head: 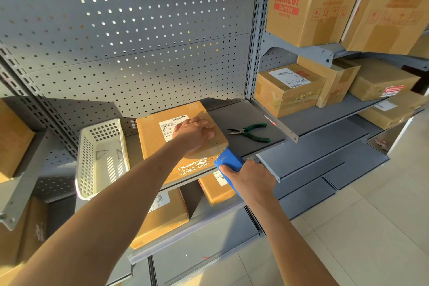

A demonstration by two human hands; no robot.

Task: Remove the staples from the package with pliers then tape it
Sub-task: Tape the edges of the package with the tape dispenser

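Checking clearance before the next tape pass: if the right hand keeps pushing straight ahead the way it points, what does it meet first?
Probably the package: the right hand holds the blue tape dispenser already at its near right corner. Depth is unclear.

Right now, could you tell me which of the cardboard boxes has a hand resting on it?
The flat box beside the white basket: the left hand presses on its top. The other boxes sit untouched.

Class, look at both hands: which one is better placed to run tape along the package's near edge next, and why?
The right hand: it already grips the blue tape dispenser at the package's near corner, while the left hand rests flat on top, steadying it.
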